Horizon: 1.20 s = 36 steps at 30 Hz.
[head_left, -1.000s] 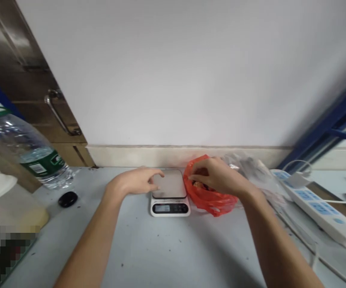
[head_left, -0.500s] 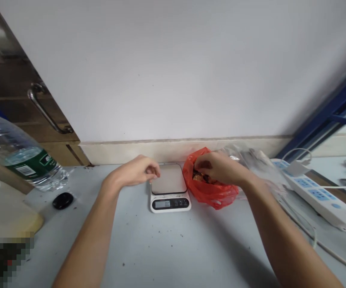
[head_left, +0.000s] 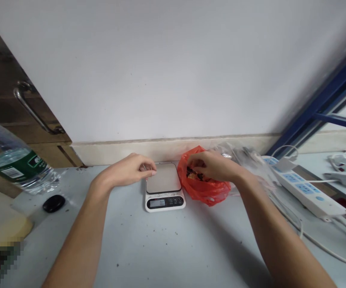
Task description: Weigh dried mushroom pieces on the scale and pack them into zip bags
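Note:
A small white kitchen scale (head_left: 164,191) with a steel plate and a lit display stands on the grey table near the wall. My left hand (head_left: 127,171) rests at the scale's left edge, fingers curled together, nothing seen in them. To the right of the scale lies an open red plastic bag (head_left: 209,191) with dark and orange pieces inside. My right hand (head_left: 213,166) is over the bag's mouth with fingers bent and pinched down into it; what they hold is hidden.
A plastic water bottle (head_left: 11,162) lies at the left, with a small black cap (head_left: 53,203) near it. Clear plastic bags (head_left: 245,158) lie behind the red bag. A white power strip (head_left: 303,188) and cables run along the right. A wooden cabinet with a metal handle (head_left: 31,110) stands at the back left.
My left hand drew back from the scale's plate to its left edge and curled closed. My right hand stayed in the red bag. The camera view shifted slightly rightward.

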Tool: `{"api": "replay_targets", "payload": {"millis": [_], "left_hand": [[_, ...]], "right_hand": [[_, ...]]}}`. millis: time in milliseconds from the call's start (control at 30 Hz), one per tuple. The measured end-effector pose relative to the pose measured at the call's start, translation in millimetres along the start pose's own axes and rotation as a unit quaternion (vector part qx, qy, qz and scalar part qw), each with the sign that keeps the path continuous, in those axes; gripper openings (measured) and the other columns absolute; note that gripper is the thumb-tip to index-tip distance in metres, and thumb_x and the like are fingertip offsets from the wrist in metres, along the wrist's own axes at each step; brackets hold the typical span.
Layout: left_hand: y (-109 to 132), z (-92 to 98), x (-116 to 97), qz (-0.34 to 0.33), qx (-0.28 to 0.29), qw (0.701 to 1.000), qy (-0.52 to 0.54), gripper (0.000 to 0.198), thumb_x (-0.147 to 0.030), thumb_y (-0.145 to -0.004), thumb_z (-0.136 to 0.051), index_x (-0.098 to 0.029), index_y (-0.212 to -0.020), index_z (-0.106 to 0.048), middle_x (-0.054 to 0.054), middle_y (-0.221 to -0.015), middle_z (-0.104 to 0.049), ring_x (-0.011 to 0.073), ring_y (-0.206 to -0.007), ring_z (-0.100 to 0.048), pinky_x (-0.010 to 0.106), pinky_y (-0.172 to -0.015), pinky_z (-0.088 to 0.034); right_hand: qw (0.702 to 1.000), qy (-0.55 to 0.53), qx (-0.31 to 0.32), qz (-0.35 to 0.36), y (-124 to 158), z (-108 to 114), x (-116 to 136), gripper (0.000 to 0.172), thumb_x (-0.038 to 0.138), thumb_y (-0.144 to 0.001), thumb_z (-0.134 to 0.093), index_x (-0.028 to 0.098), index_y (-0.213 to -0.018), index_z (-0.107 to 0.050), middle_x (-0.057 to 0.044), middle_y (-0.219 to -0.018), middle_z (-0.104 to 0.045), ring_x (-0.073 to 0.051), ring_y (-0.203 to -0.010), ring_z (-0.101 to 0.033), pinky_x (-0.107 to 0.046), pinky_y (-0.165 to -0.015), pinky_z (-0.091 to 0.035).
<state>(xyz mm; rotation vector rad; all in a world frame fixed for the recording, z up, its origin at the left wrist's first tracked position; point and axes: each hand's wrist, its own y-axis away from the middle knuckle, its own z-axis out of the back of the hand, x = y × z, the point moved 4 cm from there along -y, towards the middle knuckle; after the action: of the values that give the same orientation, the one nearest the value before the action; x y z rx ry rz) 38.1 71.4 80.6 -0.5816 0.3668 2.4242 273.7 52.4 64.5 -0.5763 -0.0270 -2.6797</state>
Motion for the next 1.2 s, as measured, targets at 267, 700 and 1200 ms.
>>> {"api": "replay_targets", "payload": {"millis": [267, 700, 1200], "left_hand": [[4.2, -11.1, 5.6, 0.064, 0.104, 0.993, -0.005, 0.052, -0.046, -0.088, -0.054, -0.024, -0.135, -0.06, 0.006, -0.115, -0.078, 0.0232, -0.102, -0.072, 0.029, -0.081, -0.051], [3.5, -11.0, -11.1, 0.041, 0.097, 0.994, -0.007, 0.056, -0.052, -0.087, -0.053, -0.026, -0.136, -0.06, 0.004, -0.11, -0.078, 0.0239, -0.098, -0.072, 0.03, -0.082, -0.052], [-34.1, -65.1, -81.3, -0.22, -0.077, 0.972, -0.022, 0.033, -0.025, -0.101, -0.041, -0.021, -0.113, -0.071, 0.007, -0.12, -0.072, 0.0233, -0.118, -0.062, 0.036, -0.103, -0.051]], "right_hand": [[0.998, 0.037, -0.032, -0.034, 6.4, 21.5, 2.0, 0.025, 0.013, -0.084, -0.056, 0.024, -0.089, -0.078, -0.004, -0.088, -0.079, -0.02, -0.075, -0.067, -0.029, -0.067, -0.048], [0.992, -0.003, -0.078, -0.1, 25.4, 47.0, -14.3, 0.027, 0.018, -0.091, -0.058, 0.022, -0.112, -0.074, -0.006, -0.096, -0.079, -0.019, -0.084, -0.072, -0.029, -0.075, -0.055], [0.971, -0.091, -0.202, -0.09, 45.8, 73.4, -29.1, 0.028, 0.019, -0.09, -0.056, 0.019, -0.112, -0.073, -0.007, -0.094, -0.08, -0.019, -0.082, -0.073, -0.031, -0.076, -0.056]]}}
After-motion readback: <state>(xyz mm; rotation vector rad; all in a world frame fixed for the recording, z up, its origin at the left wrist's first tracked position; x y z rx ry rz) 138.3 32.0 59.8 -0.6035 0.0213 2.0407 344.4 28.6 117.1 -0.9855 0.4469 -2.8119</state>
